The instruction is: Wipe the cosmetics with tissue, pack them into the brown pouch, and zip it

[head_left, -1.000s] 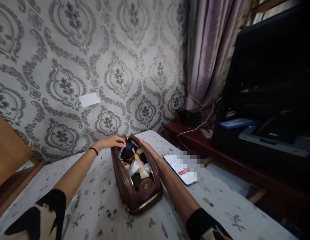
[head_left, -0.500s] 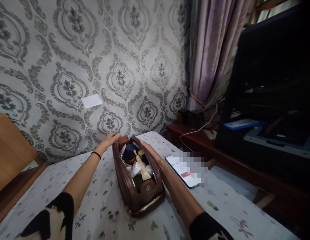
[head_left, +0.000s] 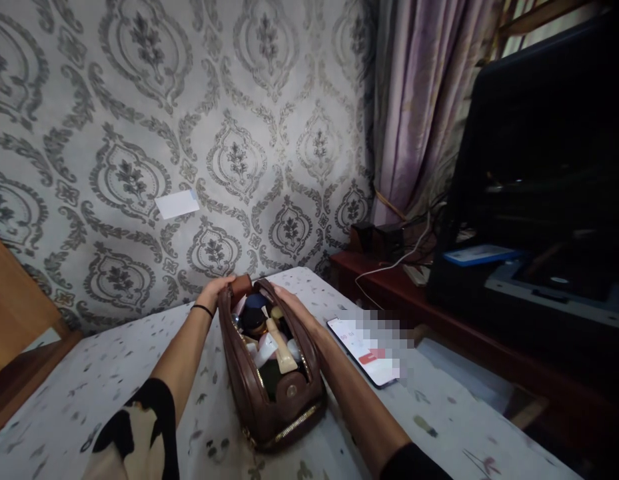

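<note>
A brown leather makeup bag [head_left: 249, 407] stands unzipped on the patterned cloth, its zip edges spread apart. Inside it lie a beige squeeze tube [head_left: 280, 347], a white tube [head_left: 265, 351], a dark round jar [head_left: 252, 321] and several other cosmetics. My left hand [head_left: 215, 293] grips the bag's far left end by the brown flap [head_left: 240, 287]. Along the far right side, my right hand [head_left: 293, 307] holds the bag's wall, its fingertips partly hidden by the rim.
To the right of the bag lies a lit phone [head_left: 362, 357], partly pixelated. A dark red table [head_left: 346, 263] with a black screen [head_left: 529, 133] and a white cable [head_left: 384, 269] is at the right. Patterned wall [head_left: 239, 87] stands behind; a wooden panel [head_left: 19, 313] is at left.
My left hand has moved in from beside the far end to grip the bag. The view has shifted slightly; my right hand keeps to the bag's right side.
</note>
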{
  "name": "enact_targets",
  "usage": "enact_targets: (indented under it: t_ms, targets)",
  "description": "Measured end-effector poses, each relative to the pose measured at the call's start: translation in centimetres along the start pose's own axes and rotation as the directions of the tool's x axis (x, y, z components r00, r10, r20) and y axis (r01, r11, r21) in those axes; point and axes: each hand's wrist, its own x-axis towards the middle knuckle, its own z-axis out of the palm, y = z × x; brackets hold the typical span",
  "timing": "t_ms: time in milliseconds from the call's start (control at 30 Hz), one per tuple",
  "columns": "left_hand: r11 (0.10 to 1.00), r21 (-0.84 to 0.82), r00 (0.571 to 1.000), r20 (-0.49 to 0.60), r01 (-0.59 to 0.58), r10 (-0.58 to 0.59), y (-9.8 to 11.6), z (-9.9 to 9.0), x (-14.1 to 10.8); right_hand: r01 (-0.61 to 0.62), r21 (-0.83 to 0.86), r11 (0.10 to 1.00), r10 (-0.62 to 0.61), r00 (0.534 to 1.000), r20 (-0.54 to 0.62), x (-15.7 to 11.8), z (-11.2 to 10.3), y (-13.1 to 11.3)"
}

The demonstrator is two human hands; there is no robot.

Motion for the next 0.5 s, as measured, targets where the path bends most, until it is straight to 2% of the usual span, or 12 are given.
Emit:
enact_targets:
  t_ms: [100, 333, 500]
  targets:
    - [0.999, -0.027, 0.998, -0.039, -0.041, 0.04, 0.2, 0.3, -0.1, -0.012, 0.032, 0.999, 0.013, 1.0, -0.007, -0.1, 0.0, 0.0]
    - [0.959, -0.088, 0.954, -0.165, -0.268, 0.251, 0.9, 0.5, -1.7, 0.001, 0.029, 1.0, -0.001, 1.0, 0.005, 0.3, 0.0, 0.5]
    - [0.951, -0.066, 0.941, -0.178, -0.302, 0.286, 1.8, 1.1, -2.8, 0.01, -0.005, 1.0, -0.01, 1.0, 0.024, 0.8, -0.3, 0.8]
